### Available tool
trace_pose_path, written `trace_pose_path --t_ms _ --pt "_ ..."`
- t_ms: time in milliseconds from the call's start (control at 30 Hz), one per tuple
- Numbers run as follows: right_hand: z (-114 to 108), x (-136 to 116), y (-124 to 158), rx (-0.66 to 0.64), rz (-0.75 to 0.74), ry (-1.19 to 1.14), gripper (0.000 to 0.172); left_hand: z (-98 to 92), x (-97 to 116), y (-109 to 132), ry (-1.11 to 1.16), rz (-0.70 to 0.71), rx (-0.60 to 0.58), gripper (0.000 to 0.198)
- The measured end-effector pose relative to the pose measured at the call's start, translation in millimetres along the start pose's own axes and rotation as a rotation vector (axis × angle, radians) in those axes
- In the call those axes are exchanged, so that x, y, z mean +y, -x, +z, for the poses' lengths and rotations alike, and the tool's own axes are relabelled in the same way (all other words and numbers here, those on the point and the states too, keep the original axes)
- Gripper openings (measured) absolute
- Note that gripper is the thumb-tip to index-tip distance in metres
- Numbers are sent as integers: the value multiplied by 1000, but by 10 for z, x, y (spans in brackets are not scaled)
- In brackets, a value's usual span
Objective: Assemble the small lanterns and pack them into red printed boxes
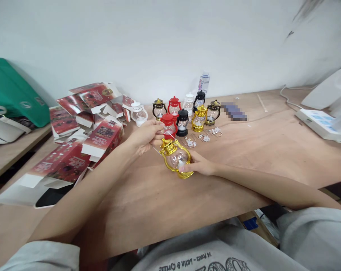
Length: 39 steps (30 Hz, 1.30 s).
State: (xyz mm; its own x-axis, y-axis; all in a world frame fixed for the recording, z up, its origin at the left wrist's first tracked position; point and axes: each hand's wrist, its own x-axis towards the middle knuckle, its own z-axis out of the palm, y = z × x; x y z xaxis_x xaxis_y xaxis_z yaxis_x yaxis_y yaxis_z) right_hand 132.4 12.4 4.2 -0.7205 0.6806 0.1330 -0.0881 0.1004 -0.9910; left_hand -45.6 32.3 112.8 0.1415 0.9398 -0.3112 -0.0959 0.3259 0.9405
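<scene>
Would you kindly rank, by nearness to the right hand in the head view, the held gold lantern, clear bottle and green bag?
1. Held gold lantern, in the right hand.
2. Clear bottle, by the wall.
3. Green bag, far left.

Can see 1 green bag [18, 96] and 1 white handbag [2, 130] well left of the grip. Can spot 1 bottle [204, 81] beyond the grip. Can make out 1 pixelated flat thing [235, 112] to its right and, farther right, 1 white device [317, 122] and 1 white cable [283, 97].
</scene>
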Motion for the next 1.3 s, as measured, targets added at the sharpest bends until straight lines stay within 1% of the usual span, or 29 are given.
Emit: trace_pose_path --t_ms 133,233,433,533,667,767,900,1133,1300 --pt "-26 21 -10 8 7 0 49 11 -61 -43 60 19 28 32" --pt "-41 11 -12 4 7 -3 49 16 -66 -48 83 24 43 30" --pt "-50 -9 -8 10 3 -24 48 35 -77 -65 165 -3 56 30" --pt "-51 -4 -9 9 8 -31 47 33 -94 -96 196 -40 52 31" --pt "-48 3 -13 16 6 -35 45 16 -94 -124 219 -128 28 34" --pt "-37 -5 -15 15 21 -35 45 -2 -81 -130 231 -180 10 35" --pt "-27 -23 -12 9 32 -55 45 -11 -74 -130 241 -216 -6 34" --pt "-63 -9 -6 -23 0 -92 41 27 -91 -122 225 -205 18 36" --pt "-100 21 -21 -85 -36 -126 38 29 -112 -142 186 -202 21 39"
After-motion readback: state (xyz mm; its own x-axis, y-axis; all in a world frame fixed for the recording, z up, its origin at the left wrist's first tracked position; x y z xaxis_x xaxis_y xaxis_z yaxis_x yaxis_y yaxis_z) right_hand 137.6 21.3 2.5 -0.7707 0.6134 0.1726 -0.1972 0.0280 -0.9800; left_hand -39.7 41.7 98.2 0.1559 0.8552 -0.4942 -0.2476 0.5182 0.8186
